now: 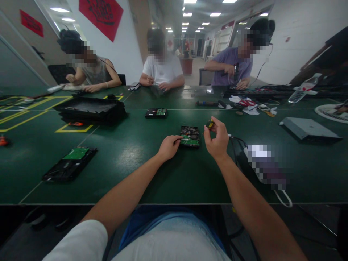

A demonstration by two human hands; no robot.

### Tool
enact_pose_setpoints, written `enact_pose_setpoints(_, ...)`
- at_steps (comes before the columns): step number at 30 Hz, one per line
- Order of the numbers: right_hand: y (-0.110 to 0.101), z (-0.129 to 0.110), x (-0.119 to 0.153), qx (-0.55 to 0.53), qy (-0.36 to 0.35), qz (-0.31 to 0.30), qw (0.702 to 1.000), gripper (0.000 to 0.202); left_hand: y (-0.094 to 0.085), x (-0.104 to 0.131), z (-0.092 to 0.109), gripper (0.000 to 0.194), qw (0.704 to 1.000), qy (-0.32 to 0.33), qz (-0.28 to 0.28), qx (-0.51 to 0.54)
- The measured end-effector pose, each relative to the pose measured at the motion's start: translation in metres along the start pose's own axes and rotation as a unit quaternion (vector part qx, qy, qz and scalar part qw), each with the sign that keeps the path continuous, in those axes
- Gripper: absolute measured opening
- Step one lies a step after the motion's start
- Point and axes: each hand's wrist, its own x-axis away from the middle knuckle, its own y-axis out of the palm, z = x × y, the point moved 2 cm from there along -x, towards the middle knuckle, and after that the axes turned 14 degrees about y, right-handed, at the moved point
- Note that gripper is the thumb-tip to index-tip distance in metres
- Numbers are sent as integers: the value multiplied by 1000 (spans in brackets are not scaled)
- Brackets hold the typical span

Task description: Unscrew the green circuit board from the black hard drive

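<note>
"What occupies the hands?"

"The left hand (169,148) rests its fingertips on the hard drive (190,132), apparently steadying it on the green counter (136,181); whether it also grips the edge, one cannot tell. The right hand (219,137) pinches a small yellow-and-black object (210,124) between thumb and fingers, just beside the drive, seemingly so the drive stays unobstructed."

"And the pose?"

"Both forearms (138,177) reach forward and converge; the left hand lies low, palm down, while the right is raised, fingertips up."

"Beyond them?"

"A second drive (156,113) lies farther out, a third drive (72,163) well to the left, perhaps set aside for elbow room. Three people (162,70) are opposite."
</note>
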Motion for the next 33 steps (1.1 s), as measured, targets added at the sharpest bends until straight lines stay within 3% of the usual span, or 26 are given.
enact_pose_setpoints(22, 2, -9, 1, -34, 6, -70, 997, 50, 1, -1, 0, 33, 1000, 7, 3, 2)
enact_pose_setpoints(29, 0, -5, 0, -12, 13, -25, 1000, 53, 2, 0, -1, 32, 1000, 7, 4, 2)
enact_pose_setpoints(33, 2, -5, 1, -31, 18, -47, 998, 49, 1, 0, 0, 32, 1000, 9, 2, 2)
